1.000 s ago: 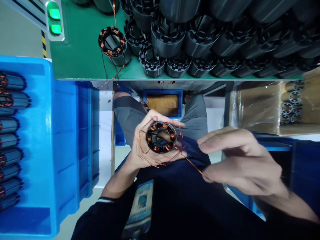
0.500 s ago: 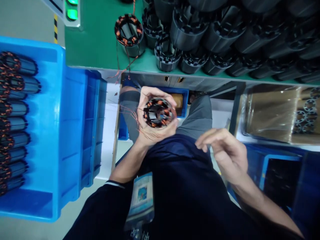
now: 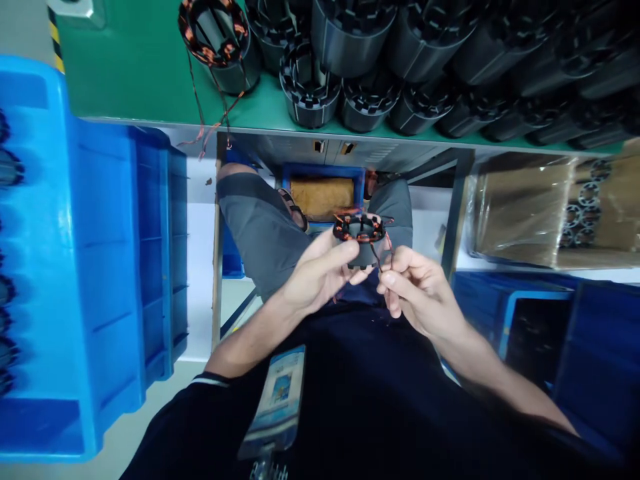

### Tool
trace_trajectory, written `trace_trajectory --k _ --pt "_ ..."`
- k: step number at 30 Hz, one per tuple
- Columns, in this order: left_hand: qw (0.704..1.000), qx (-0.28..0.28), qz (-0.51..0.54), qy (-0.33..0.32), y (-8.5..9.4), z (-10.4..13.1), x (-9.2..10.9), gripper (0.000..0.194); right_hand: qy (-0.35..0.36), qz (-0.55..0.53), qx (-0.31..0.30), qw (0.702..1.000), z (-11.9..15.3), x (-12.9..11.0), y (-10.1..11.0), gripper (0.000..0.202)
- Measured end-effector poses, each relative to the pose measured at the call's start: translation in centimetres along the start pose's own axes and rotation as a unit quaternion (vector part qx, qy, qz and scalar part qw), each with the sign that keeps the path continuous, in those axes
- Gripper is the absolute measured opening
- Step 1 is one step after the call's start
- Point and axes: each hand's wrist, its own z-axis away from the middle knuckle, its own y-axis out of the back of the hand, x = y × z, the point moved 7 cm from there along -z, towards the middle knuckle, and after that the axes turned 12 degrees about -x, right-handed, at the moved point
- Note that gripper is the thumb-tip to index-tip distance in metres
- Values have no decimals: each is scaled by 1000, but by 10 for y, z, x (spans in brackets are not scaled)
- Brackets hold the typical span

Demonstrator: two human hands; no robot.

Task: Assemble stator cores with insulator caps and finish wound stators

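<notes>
My left hand (image 3: 320, 267) is wrapped round a motor stator (image 3: 364, 250), a dark cylinder with copper windings at its upper rim. The stator is held above my lap, its wound end tilted up. Beside it, my right hand (image 3: 413, 283) pinches thin copper lead wires (image 3: 379, 259) that hang down from the stator's right side. Another wound stator (image 3: 233, 63) stands on the green bench, its loose leads drooping over the front edge.
Several unwound stator cores (image 3: 313, 100) stand in rows on the green bench top (image 3: 130, 73). At the left are blue bins (image 3: 105, 267), one holding stators. A cardboard box (image 3: 520, 213) with rings lies right, above a dark blue bin (image 3: 507, 320). A small blue box (image 3: 320, 193) sits under the bench.
The stator has moved right and tipped from facing me to more upright. My right hand has come in from the right and taken hold of the lead wires. The view has shifted.
</notes>
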Motion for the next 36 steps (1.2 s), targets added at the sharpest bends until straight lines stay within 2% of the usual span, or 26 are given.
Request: trace_trajectory --k 2,5,9,11,13,16,19,22,24,26,28,30,32,34,36 --pt "985 34 145 81 -7 1 -27 63 1 21 3 1000 2 6 4 40" --pt "970 77 212 96 -5 -1 -43 61 12 60 -14 998 -1 2 6 27" --pt "980 110 164 39 9 -4 -31 53 83 163 -38 982 -8 -32 5 11" --pt "985 124 115 19 16 -4 -23 53 81 173 -46 980 -10 -43 5 7" --pt "989 134 65 10 21 -2 -20 57 55 154 -46 986 -12 -44 5 11" --pt "989 141 37 5 24 1 -28 62 39 180 -30 982 -13 -30 3 21" --pt "986 166 21 -18 27 5 -36 59 16 224 -44 974 -13 10 4 27" --pt "980 153 -94 -80 24 8 -23 49 -30 238 -83 967 -13 49 23 38" --pt "965 100 -211 -123 14 10 -6 49 -51 237 -83 967 -14 53 47 45" --pt "939 52 -307 -149 3 13 10 53 -57 221 -65 971 -17 34 68 49" --pt "925 17 -348 -151 -7 15 21 65 -50 191 -60 979 -20 0 75 53" --pt "930 -14 -346 -126 -16 16 26 79 -46 164 -93 981 -24 -34 63 55" --pt "935 -42 -342 -83 -25 19 26 90 -52 154 -152 975 -27 -59 39 46" --pt "935 -57 -347 -37 -31 23 23 96 -64 149 -203 966 -28 -71 18 31" --pt "934 -68 -349 -23 -34 27 20 103 -68 151 -223 961 -27 -73 7 24"
